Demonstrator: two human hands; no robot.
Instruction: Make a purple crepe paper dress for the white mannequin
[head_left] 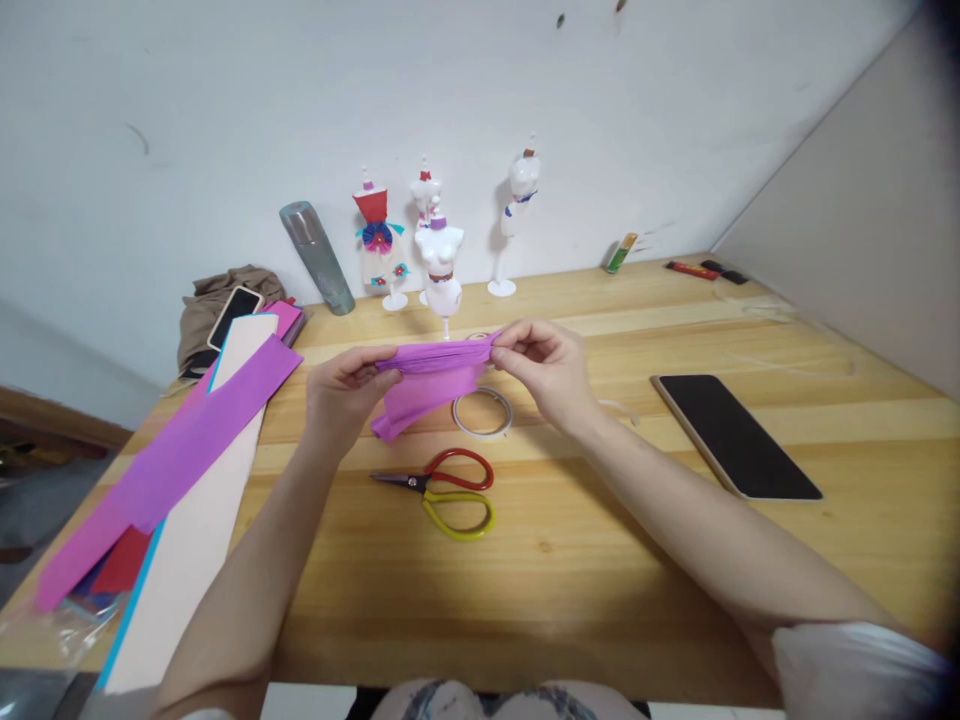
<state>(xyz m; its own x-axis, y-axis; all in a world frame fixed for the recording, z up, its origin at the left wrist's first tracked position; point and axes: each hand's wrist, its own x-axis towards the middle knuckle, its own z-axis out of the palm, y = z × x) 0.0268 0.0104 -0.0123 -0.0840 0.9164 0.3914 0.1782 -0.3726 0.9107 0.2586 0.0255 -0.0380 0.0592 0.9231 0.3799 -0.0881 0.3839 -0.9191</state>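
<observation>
While the left hand (pixel 341 390) pinches one end between thumb and fingers, the purple piece (pixel 442 354) is held above the wooden table (pixel 585 600), its long, gathered edge running from left to right almost level, slightly higher at the right, and its loose part hanging down toward the left. Nearer lie the scissors (pixel 415 483), blades pointing left, then a tape ring (pixel 480 434), and the right hand (pixel 551 370) pinches the other end with its fingertips; farther right rests a dark-screened device (pixel 739 437).

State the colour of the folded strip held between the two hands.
The folded strip is pinkish purple; the head view shows it best.
</observation>
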